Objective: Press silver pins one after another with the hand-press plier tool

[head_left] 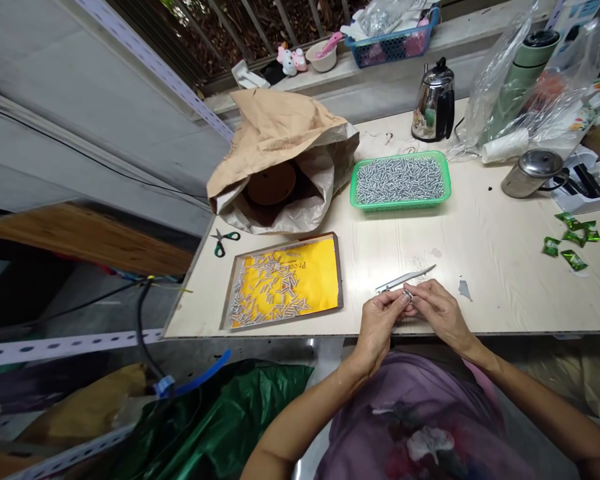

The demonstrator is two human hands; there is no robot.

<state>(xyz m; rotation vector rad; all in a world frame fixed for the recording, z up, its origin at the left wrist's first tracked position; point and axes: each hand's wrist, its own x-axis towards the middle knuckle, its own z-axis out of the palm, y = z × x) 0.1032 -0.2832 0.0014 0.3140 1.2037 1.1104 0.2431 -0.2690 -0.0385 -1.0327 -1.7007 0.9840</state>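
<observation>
Near the table's front edge, my left hand (pixel 381 321) and my right hand (pixel 441 312) meet with their fingertips together. Between them they pinch a small silvery metal pin (pixel 408 294), mostly covered by the fingers. Just beyond my fingers lies a pointed metal tool (pixel 407 276), perhaps a knife or tweezers. To the left, a shallow tray (pixel 339 270) with a yellow bottom holds scattered small metal pins (pixel 273 283). Farther back, a green plastic basket (pixel 401 206) is filled with many similar metal pins (pixel 399 180).
A brown paper sack (pixel 285 120) lies open-mouthed behind the tray, near green-handled scissors (pixel 221 245). At the back stand a steel kettle (pixel 433 100) and a bagged green flask (pixel 523 87). A lidded metal cup (pixel 530 175) and green-wrapped sweets (pixel 574 260) are on the right.
</observation>
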